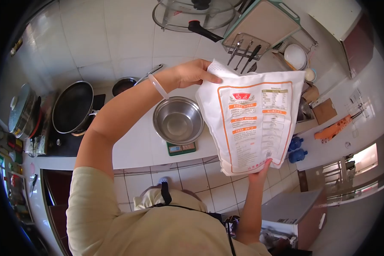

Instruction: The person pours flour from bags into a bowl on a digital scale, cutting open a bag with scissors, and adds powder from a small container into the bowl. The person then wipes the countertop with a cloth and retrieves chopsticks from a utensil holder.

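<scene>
A white cloth-like sack (251, 128) with orange and red print, probably of flour, hangs tilted between my hands. My left hand (197, 73) grips its upper left corner, fingers closed over the edge. Low on the sack, my right hand (261, 168) supports the bottom edge, its thumb on the printed face and the other fingers hidden behind. Left of the sack, a steel bowl (178, 120) rests on a green kitchen scale (181, 148) with a small display. I cannot see the sack's contents.
A black frying pan (73, 107) and a small dark pot (124, 86) stand on the stove at the left. Above hang a glass lid (194, 15), a cutting board (262, 23) and utensils (245, 53). Blue bottles (297, 155) stand right of the sack.
</scene>
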`<action>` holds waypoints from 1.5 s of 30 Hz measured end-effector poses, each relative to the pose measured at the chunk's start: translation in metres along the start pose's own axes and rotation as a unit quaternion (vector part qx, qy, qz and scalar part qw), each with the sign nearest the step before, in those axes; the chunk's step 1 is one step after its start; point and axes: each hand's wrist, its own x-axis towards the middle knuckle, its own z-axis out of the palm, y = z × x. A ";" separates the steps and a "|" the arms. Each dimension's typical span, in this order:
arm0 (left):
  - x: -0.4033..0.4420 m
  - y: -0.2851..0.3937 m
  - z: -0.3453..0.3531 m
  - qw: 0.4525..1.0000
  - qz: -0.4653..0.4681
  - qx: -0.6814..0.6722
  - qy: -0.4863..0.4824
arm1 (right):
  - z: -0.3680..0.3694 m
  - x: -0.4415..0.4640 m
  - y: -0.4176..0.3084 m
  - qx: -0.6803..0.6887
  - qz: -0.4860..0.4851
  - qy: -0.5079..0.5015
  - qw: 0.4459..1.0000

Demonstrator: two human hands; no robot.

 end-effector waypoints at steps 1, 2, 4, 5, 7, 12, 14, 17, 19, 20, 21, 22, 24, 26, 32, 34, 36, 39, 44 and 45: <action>0.004 -0.009 -0.014 1.000 0.007 0.014 -0.014 | 0.000 0.007 -0.003 -0.015 0.022 0.004 1.000; 0.007 -0.017 -0.029 0.999 0.014 0.027 -0.026 | 0.000 0.015 -0.006 -0.030 0.045 0.008 0.998; 0.006 -0.027 -0.048 0.999 -0.010 0.009 -0.039 | 0.003 0.032 -0.021 -0.071 0.041 0.020 0.996; 0.006 -0.034 -0.056 0.999 -0.010 -0.045 -0.023 | 0.008 0.043 -0.028 -0.109 0.028 0.032 0.993; 0.005 -0.050 -0.070 0.995 -0.007 -0.102 0.003 | 0.031 0.060 -0.042 -0.157 -0.002 0.038 0.987; 0.000 -0.123 -0.105 0.957 0.095 -0.210 0.174 | 0.066 0.107 -0.061 -0.280 -0.079 0.058 0.955; -0.007 -0.171 -0.130 0.943 0.094 -0.241 0.211 | 0.070 0.130 -0.062 -0.368 -0.150 0.004 0.918; -0.027 -0.200 -0.133 0.957 0.075 -0.168 0.224 | 0.082 0.154 -0.060 -0.432 -0.201 -0.030 0.879; -0.035 -0.207 -0.136 0.971 0.040 -0.068 0.225 | 0.092 0.163 -0.062 -0.495 -0.223 -0.066 0.837; -0.037 -0.209 -0.136 0.971 0.040 -0.067 0.227 | 0.100 0.166 -0.063 -0.495 -0.222 -0.068 0.837; -0.036 -0.214 -0.139 0.970 0.013 0.015 0.241 | 0.114 0.165 -0.064 -0.518 -0.248 -0.106 0.812; -0.035 -0.223 -0.143 0.963 -0.014 0.096 0.253 | 0.126 0.166 -0.066 -0.540 -0.273 -0.144 0.783; -0.038 -0.235 -0.145 0.938 -0.036 0.192 0.285 | 0.143 0.178 -0.071 -0.550 -0.296 -0.188 0.758; -0.047 -0.233 -0.135 0.888 -0.046 0.331 0.317 | 0.161 0.183 -0.072 -0.566 -0.330 -0.229 0.720; -0.046 -0.268 -0.125 0.778 -0.085 0.447 0.434 | 0.210 0.172 -0.073 -0.594 -0.380 -0.300 0.643; -0.053 -0.272 -0.122 0.779 -0.093 0.432 0.446 | 0.221 0.172 -0.074 -0.607 -0.361 -0.300 0.642; -0.054 -0.274 -0.121 0.779 -0.099 0.415 0.459 | 0.234 0.172 -0.070 -0.570 -0.384 -0.318 0.653; -0.055 -0.280 -0.123 0.756 -0.116 0.439 0.471 | 0.244 0.171 -0.065 -0.555 -0.413 -0.334 0.641; -0.060 -0.291 -0.128 0.776 -0.126 0.399 0.473 | 0.258 0.165 -0.056 -0.549 -0.425 -0.348 0.630; -0.059 -0.296 -0.136 0.775 -0.125 0.400 0.473 | 0.260 0.164 -0.055 -0.547 -0.427 -0.364 0.621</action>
